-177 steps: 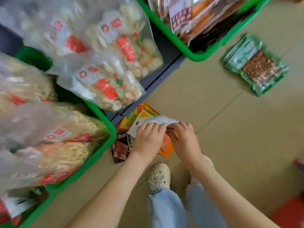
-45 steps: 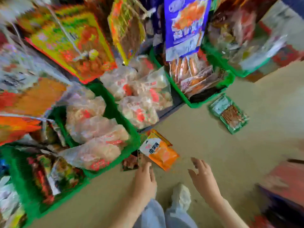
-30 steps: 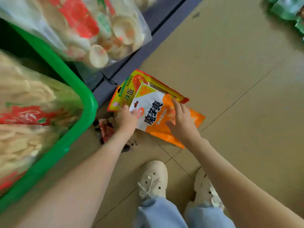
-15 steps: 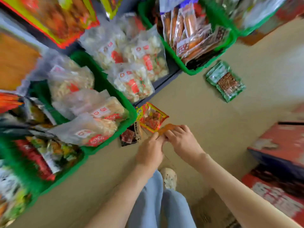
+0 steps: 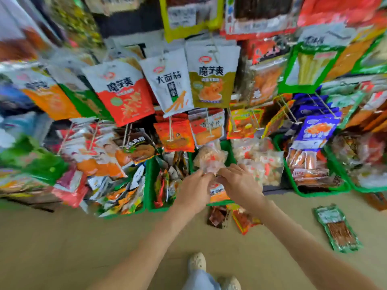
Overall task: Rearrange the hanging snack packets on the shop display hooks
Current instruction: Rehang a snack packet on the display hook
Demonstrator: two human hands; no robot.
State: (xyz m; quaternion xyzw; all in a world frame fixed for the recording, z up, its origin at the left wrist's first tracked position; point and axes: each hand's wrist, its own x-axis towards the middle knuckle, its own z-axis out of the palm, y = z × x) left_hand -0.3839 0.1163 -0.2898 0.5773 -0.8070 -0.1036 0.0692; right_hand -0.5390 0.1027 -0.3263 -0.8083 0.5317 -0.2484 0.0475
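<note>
Both my hands hold one orange-and-white snack packet [image 5: 217, 191] up in front of the display. My left hand [image 5: 193, 190] pinches its top left edge and my right hand [image 5: 237, 185] grips its top right. Most of the packet hangs hidden between the hands. Above hang rows of packets on hooks: a red-and-white one [image 5: 123, 95], a white one with orange sticks [image 5: 169, 84] and an olive-and-white one [image 5: 213, 80]. Lower hooks carry orange packets [image 5: 176, 135].
Green baskets [image 5: 150, 185] full of snack bags line the floor under the hooks. On the tan floor lie a red packet [image 5: 244, 219], a dark packet [image 5: 217, 216] and a green packet [image 5: 338, 230]. My shoes [image 5: 196, 262] stand below.
I have lifted the orange packet off the floor with both hands and raised my view from the floor to the hanging display.
</note>
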